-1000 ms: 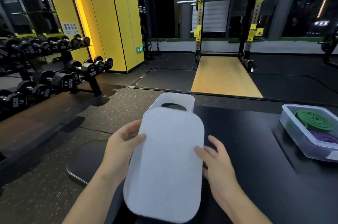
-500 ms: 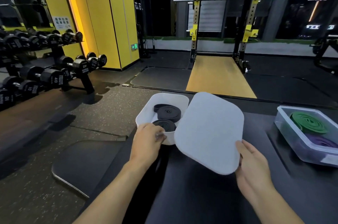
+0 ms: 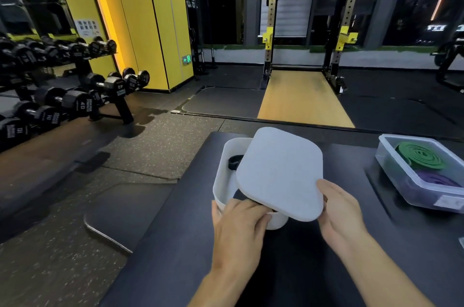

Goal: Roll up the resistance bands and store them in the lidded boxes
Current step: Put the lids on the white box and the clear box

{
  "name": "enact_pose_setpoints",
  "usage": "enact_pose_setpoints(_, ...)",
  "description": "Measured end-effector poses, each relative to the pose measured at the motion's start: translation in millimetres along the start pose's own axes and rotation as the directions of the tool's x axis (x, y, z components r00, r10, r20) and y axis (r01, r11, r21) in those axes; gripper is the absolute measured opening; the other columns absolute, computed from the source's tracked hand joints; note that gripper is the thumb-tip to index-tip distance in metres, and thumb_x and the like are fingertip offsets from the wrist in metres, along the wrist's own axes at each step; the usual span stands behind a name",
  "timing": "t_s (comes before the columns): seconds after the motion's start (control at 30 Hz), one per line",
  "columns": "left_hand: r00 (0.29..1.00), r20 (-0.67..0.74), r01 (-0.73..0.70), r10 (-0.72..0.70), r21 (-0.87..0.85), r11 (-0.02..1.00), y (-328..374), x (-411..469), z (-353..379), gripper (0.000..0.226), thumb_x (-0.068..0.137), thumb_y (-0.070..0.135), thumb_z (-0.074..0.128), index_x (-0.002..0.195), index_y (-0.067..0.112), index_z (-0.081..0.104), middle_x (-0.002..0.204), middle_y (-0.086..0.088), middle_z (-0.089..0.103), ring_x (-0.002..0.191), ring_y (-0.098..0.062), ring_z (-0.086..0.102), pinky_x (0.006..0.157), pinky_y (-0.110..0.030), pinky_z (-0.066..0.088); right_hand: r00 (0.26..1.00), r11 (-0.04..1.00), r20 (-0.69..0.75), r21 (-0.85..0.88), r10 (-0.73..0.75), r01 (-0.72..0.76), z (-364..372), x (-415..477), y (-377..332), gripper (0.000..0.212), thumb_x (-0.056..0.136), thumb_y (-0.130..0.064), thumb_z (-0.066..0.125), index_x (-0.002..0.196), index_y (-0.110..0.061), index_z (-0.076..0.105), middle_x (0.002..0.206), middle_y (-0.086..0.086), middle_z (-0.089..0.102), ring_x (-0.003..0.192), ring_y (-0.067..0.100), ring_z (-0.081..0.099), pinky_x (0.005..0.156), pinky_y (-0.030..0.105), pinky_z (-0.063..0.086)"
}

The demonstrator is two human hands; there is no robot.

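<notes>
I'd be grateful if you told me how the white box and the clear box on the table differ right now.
The white box is opaque; the clear box is see-through. A white lid sits askew, partly covering the white box, held by the right hand; the clear box is uncovered and untouched. The white box shows a black band, the clear one green and purple coils. Both rest on the black table.

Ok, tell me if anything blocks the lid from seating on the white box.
Possibly the left hand: its fingers rest at the white box's near rim, under the lid held skewed by the right hand. Nothing else visible; the black band lies inside.
</notes>
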State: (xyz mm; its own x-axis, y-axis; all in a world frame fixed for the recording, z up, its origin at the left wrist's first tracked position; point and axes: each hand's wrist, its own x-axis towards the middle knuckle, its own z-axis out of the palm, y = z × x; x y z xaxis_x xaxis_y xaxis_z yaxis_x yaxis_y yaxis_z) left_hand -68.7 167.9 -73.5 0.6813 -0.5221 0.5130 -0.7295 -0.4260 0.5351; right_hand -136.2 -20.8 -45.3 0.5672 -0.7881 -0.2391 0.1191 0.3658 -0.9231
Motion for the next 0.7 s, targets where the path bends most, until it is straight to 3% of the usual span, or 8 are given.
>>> enact_pose_setpoints(0.13,0.997,0.022,-0.070,0.071,-0.053,0.996,17,-22,-1,0.012,0.098,0.038,0.058,0.094,0.042,0.068,0.086,0.025,0.061,0.090,0.003,0.051,0.115,-0.035,0.026,1.000,1.000,-0.025,0.000,0.006,-0.006,-10,-7,-4,0.017,0.098,-0.007,0.064,0.111,-0.004,0.074,0.105,0.007,0.079,0.093,0.026,0.074,0.078,0.038,0.057)
enact_pose_setpoints(0.2,0.995,0.021,-0.091,0.093,-0.077,0.993,25,-34,-1,0.013,0.097,0.041,0.056,0.097,0.043,0.069,0.089,0.027,0.063,0.093,0.006,0.054,0.115,-0.039,0.030,0.999,1.000,-0.048,0.001,0.023,-0.023,-17,-11,-6,0.008,0.091,-0.003,0.066,0.090,-0.004,0.074,0.090,0.004,0.076,0.081,0.026,0.068,0.070,0.035,0.053)
enact_pose_setpoints(0.27,0.997,-0.004,-0.076,0.076,-0.147,0.986,31,-44,-6,0.011,0.094,0.042,0.060,0.096,0.042,0.071,0.094,0.030,0.065,0.098,0.007,0.057,0.111,-0.033,0.036,0.998,1.000,-0.060,0.008,0.030,-0.030,-24,-16,-9,0.012,0.084,-0.002,0.068,0.075,-0.009,0.064,0.078,0.004,0.063,0.075,0.023,0.057,0.064,0.033,0.045)
enact_pose_setpoints(0.33,0.995,-0.096,-0.002,-0.021,-0.231,0.973,34,-46,-17,0.008,0.088,0.034,0.065,0.083,0.035,0.071,0.091,0.026,0.066,0.095,0.001,0.061,0.093,-0.017,0.043,0.997,0.999,-0.066,0.023,0.026,-0.025,-30,-20,-13,0.015,0.074,-0.006,0.070,0.087,-0.011,0.065,0.084,0.007,0.059,0.079,0.024,0.054,0.070,0.037,0.042)
enact_pose_setpoints(0.43,0.926,-0.250,0.168,-0.282,-0.394,0.903,30,-29,-36,0.019,0.085,0.019,0.061,0.068,0.026,0.056,0.076,0.010,0.058,0.077,-0.011,0.057,0.069,-0.020,0.043,0.998,1.000,-0.061,0.024,0.008,-0.007,-33,-23,-15,0.025,0.070,-0.009,0.070,0.094,-0.013,0.064,0.091,0.005,0.059,0.081,0.024,0.054,0.073,0.040,0.040)
enact_pose_setpoints(0.53,0.867,-0.019,0.416,-0.499,-0.524,0.743,18,7,-45,0.018,0.096,0.022,0.062,0.080,0.027,0.067,0.091,0.012,0.065,0.086,-0.006,0.062,0.079,-0.025,0.049,0.996,1.000,-0.090,-0.030,-0.005,0.002,-28,-25,-12,0.001,0.083,-0.006,0.067,0.085,-0.006,0.067,0.085,0.008,0.064,0.077,0.025,0.059,0.068,0.037,0.042)
enact_pose_setpoints(0.6,0.838,0.195,0.527,-0.509,-0.531,0.664,11,26,-42,0.018,0.100,0.028,0.059,0.083,0.024,0.063,0.096,0.016,0.067,0.087,-0.007,0.061,0.083,-0.027,0.047,0.992,0.998,-0.119,-0.061,-0.038,0.030,-24,-26,-11,0.007,0.087,-0.008,0.068,0.083,-0.005,0.072,0.085,0.003,0.073,0.080,0.026,0.066,0.072,0.038,0.050)
enact_pose_setpoints(0.7,0.799,0.328,0.595,-0.503,-0.549,0.587,5,49,-36,0.015,0.101,0.028,0.051,0.086,0.029,0.051,0.086,0.009,0.050,0.083,-0.011,0.044,0.074,-0.034,0.035,0.984,0.986,-0.150,-0.152,-0.092,0.069,-18,-26,-11,0.012,0.091,-0.011,0.068,0.081,-0.015,0.076,0.087,0.000,0.075,0.084,0.023,0.067,0.080,0.038,0.053)
